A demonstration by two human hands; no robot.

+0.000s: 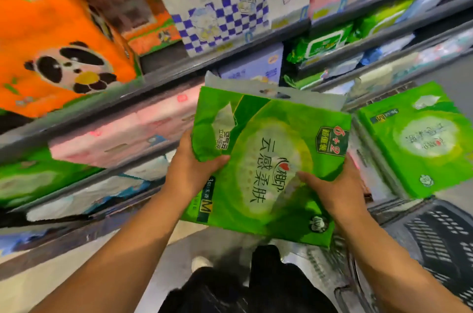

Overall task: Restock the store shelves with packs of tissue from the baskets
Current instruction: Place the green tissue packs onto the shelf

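I hold a large green pack of tissue (pixel 266 159) in front of me, level with the lower shelves. My left hand (pixel 192 166) grips its left edge with the thumb over the front. My right hand (pixel 335 190) grips its lower right corner, thumb on the front. A second green pack (pixel 425 138) of the same kind lies to the right, above a dark basket (pixel 440 236). Behind my pack the grey shelf edge (pixel 153 90) runs across the view.
The shelves hold an orange panda pack (pixel 58 39), a blue-and-white checkered pack (pixel 220 3), pink packs (pixel 128 131) and green wipes (pixel 325 44). More green and white packs fill the lower left shelf. My legs and the floor are below.
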